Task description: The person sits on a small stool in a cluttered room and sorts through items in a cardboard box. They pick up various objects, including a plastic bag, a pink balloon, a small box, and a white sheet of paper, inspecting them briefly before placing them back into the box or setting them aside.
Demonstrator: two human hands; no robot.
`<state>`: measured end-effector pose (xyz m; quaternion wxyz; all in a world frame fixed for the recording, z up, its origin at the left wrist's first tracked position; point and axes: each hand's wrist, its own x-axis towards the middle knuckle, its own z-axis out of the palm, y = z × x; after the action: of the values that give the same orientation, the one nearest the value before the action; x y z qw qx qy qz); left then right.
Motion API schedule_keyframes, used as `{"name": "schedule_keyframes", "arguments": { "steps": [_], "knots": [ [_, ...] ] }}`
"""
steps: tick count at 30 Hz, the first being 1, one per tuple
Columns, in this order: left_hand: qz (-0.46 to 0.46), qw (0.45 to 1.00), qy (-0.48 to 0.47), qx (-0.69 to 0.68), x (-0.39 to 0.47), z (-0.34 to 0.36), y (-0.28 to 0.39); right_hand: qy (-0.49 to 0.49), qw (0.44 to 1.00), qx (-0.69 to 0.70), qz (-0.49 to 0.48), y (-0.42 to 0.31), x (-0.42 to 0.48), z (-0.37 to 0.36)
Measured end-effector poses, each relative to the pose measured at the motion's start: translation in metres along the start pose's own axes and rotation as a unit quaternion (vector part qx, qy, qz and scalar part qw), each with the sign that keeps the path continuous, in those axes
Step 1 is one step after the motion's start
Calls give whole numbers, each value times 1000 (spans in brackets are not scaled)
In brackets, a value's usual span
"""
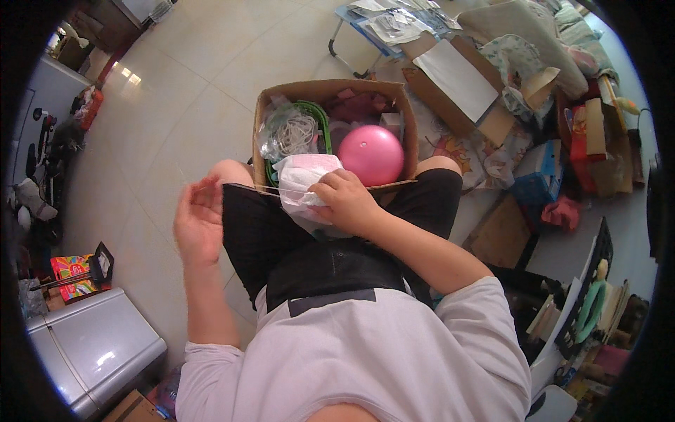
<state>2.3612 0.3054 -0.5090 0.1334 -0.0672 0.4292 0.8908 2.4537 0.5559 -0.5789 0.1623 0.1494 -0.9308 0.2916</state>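
Observation:
In the head view, my right hand (345, 203) grips a soft white-and-pink folded bundle (303, 171) over the near edge of a cardboard box (337, 87). From the bundle a thin pale strand (258, 187) stretches left to my left hand (199, 216), whose fingertips are curled at its end beside my left knee. Filling the box are a shiny pink ball (372, 154) at the right, a coiled white cable (296, 135) in clear plastic and a green plastic rim (322, 124) at the left, and dark reddish material (358, 105) at the back.
The box stands on tiled floor between my legs. Ahead right are a folding table (364, 31) with papers and an opened carton (432, 95). A blue box (538, 174) and red boxes lie at the right. A silver-grey cabinet (100, 348) stands at the lower left.

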Motion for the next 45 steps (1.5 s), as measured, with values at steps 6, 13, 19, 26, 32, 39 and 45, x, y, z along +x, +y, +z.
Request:
{"name": "schedule_keyframes", "arguments": {
  "steps": [6,13,19,26,32,39,45],
  "knots": [
    [111,757,-298,571,2,5,-76,-42,942,245,226,-24,16,-9],
    [128,810,-168,547,40,-5,-116,59,988,126,73,9,15,-10],
    [23,972,138,187,100,17,-68,44,972,-52,225,139,-2,-6],
    [-171,831,62,526,177,-12,-85,43,958,-260,114,234,73,4],
    [28,860,-71,504,166,-28,-133,-220,860,-321,329,286,86,56],
    [78,717,-167,672,163,-29,-150,-186,895,-232,334,299,58,48],
    [92,716,-133,679,162,-28,-155,80,866,238,433,214,67,-58]
  ]
}}
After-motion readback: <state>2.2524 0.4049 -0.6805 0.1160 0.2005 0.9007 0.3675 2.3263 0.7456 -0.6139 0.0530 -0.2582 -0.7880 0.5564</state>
